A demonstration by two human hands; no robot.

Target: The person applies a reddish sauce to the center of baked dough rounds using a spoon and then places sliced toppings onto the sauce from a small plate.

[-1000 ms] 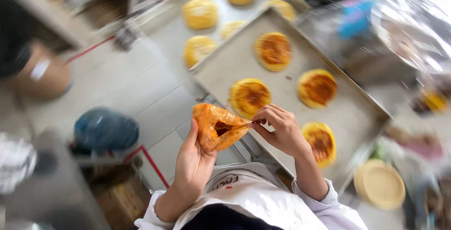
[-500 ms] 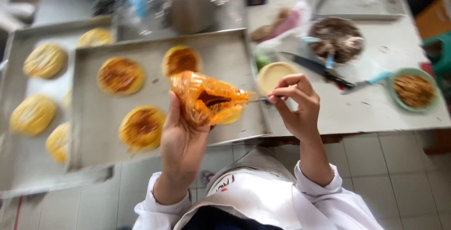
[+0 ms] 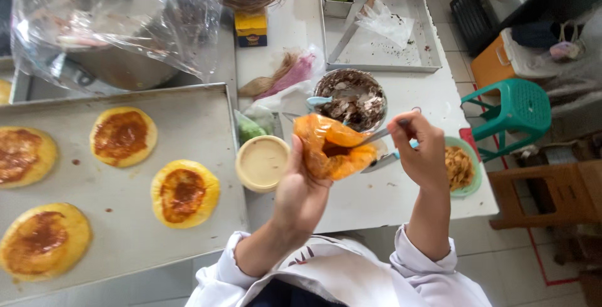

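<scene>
left hand [image 3: 300,188] grips orange sauce bag [image 3: 329,147]; right hand [image 3: 419,150] pinches spoon [image 3: 375,136], scooping. next: careful lift to tray [image 3: 207,125].

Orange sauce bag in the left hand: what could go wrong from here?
1. The orange sauce bag is held in the air over the white table, so sauce could drip off the spoon in the right hand.
2. The left hand squeezing could push sauce out of the open top.
</scene>
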